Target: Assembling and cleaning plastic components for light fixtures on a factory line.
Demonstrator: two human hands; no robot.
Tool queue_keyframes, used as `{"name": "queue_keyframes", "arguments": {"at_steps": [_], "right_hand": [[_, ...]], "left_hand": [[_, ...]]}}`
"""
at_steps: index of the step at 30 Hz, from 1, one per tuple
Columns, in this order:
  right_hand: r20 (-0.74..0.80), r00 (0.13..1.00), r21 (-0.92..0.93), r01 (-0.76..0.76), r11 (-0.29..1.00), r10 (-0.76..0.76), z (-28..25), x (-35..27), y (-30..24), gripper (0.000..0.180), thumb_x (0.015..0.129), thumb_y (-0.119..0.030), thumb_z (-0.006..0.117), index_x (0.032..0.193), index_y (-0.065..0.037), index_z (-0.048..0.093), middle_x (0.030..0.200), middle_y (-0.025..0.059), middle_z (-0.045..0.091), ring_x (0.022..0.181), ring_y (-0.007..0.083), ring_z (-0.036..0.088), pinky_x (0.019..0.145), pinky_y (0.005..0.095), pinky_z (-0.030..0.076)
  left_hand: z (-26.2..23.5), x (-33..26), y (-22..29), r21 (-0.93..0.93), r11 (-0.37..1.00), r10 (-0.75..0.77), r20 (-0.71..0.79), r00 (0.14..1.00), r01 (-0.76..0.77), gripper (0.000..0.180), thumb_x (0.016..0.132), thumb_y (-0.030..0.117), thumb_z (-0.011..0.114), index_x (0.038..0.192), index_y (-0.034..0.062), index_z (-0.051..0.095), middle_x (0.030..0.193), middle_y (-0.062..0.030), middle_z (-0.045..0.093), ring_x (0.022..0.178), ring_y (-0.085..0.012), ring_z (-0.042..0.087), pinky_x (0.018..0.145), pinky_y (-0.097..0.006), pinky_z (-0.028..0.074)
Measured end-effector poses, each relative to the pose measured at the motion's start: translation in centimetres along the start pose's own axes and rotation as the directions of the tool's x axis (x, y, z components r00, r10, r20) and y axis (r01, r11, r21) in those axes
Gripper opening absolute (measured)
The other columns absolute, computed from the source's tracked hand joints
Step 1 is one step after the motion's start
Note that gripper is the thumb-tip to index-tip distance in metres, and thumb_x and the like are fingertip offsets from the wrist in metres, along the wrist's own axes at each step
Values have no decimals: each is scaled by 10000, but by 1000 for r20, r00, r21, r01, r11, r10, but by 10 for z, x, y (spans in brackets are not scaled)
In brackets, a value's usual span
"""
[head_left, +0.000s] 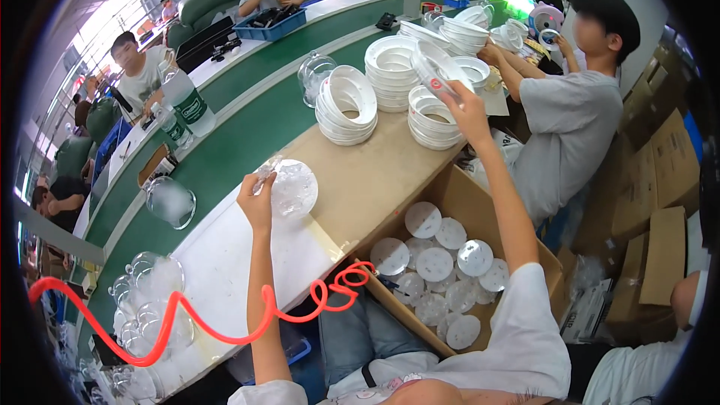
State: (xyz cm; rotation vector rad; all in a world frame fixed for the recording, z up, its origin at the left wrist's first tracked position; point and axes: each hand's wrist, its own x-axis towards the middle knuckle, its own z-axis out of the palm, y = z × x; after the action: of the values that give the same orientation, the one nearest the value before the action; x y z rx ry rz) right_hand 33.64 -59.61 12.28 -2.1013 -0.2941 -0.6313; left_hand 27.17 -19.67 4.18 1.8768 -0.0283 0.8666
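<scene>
Right hand (469, 114) first, upper centre-right of the frame: I have its fingers clenched on the near rim of a white ring (422, 61), which stands tilted above the stacks and hides part of them from me. Over to the left hand (256, 196), left of centre: fingertips drawn together in a pinch on a small clear piece (267, 168), right beside a pale round disc (296, 190) on the worktop; whether they touch that disc, I can't tell. Now the surroundings, biggest down: a curved green bench (244, 148) sweeps from lower left to upper right, with the white worktop (217, 255) in front of it. Lower right of centre, there's an open carton (466, 199), my right forearm crossing its right side. Upper right, a co-worker (574, 127) in a grey top reaches among more white rings. Top centre, ring stacks (390, 82) crowd the tan board (367, 180). Lower left, a red coiled hose (142, 361) loops across my view of the left forearm. Upper left, a big clear bottle (186, 97) stands beside a little one (171, 126); left of centre sits a clear dome (170, 202). Speckled discs (435, 264) lie piled inside the carton.
</scene>
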Motion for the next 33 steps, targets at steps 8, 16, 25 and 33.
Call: {"name": "queue_keyframes", "arguments": {"at_steps": [8,16,25,33], "right_hand": [[490,837,863,-429,-266,242,153,-133,-82,376,886,-141,512,1221,-30,384,1241,159,465,1202,283,413,1026,406,336],[861,457,482,-873,-73,223,220,-214,-96,441,843,-45,518,1243,-6,337,1167,130,493,1094,209,509,970,338,387],[767,621,-37,-208,978,161,151,-173,-99,301,826,-325,526,900,-63,653,760,59,657,659,220,632,576,314,476],[315,849,142,401,905,-426,164,-50,-122,507,734,-328,672,1144,-67,528,1094,137,543,916,268,570,791,348,460]], "left_hand": [[-71,18,29,105,993,-37,-147,988,53,152,748,91,697,727,-23,599,635,7,558,571,-53,461,526,-198,360],[-105,32,26,214,976,-23,-94,995,43,206,715,153,720,765,-23,625,631,0,568,590,-44,443,540,-210,357],[-59,30,12,-16,987,-161,67,985,162,201,721,151,701,759,-34,633,638,-7,591,587,-54,469,542,-204,366],[-16,31,9,30,981,-192,253,948,190,199,715,161,690,762,-25,640,617,-28,594,571,-52,495,527,-203,377]]}}
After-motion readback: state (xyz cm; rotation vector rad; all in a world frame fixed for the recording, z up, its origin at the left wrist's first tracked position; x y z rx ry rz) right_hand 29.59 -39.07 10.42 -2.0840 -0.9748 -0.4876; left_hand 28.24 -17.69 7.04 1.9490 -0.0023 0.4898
